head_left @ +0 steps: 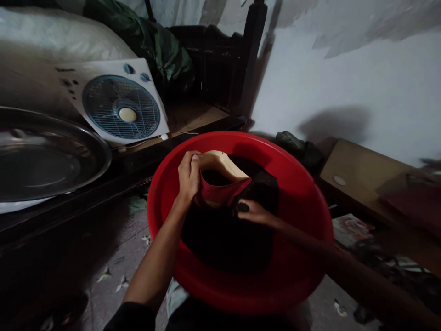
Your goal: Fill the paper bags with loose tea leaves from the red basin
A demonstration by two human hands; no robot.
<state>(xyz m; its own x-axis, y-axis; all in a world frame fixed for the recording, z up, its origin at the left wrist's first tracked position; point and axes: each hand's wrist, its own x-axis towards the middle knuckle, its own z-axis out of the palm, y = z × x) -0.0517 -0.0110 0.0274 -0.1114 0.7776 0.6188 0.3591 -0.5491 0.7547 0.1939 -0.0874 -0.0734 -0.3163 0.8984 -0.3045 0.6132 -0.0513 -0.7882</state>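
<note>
A large red basin (306, 197) holds a dark mass (227, 239) whose details are lost in shadow. Over its left part, my left hand (189, 177) grips the left edge of a red bag (220, 193) with a pale inner lining. The bag's mouth gapes upward, and dark contents show inside. Just right of the bag, low over the dark mass, my right hand (253, 212) has its fingers curled round a small dark piece that I cannot make out.
A white box fan (127, 115) and a wide metal bowl (99, 151) stand on the dark bench at the left. A tan board (365, 170) lies at the right, beside the white wall. Small scraps litter the floor.
</note>
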